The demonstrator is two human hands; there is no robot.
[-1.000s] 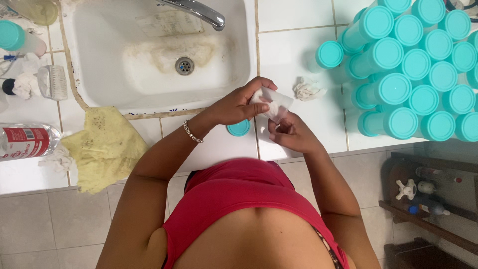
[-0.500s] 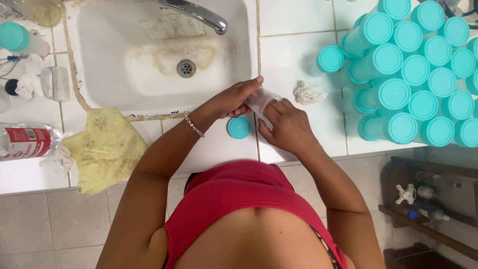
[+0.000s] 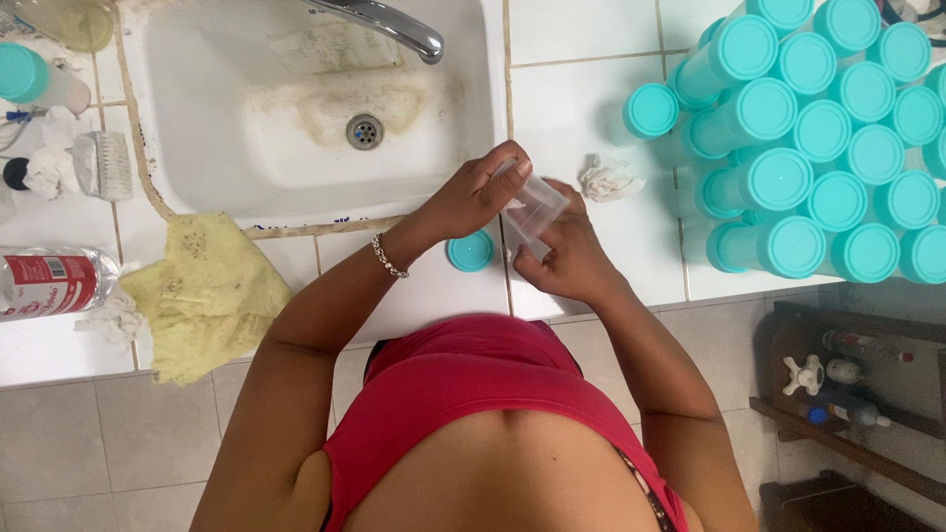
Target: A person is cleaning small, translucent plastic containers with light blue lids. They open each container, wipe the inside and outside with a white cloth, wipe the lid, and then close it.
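Both hands, left hand [image 3: 483,197] and right hand [image 3: 567,261], have their fingers clamped on a clear plastic jar [image 3: 532,209] held above the tiled surface [image 3: 572,108], its teal lid [image 3: 470,251] lying just beside.

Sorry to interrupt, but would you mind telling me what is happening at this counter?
A person stands at a tiled counter beside a white sink. Both hands hold a small clear container: the left hand grips it from above, the right hand from below. A loose teal lid lies on the counter just beside them. To the right stands a cluster of teal-capped containers, with a crumpled tissue nearby. A yellow cloth lies left of the person.
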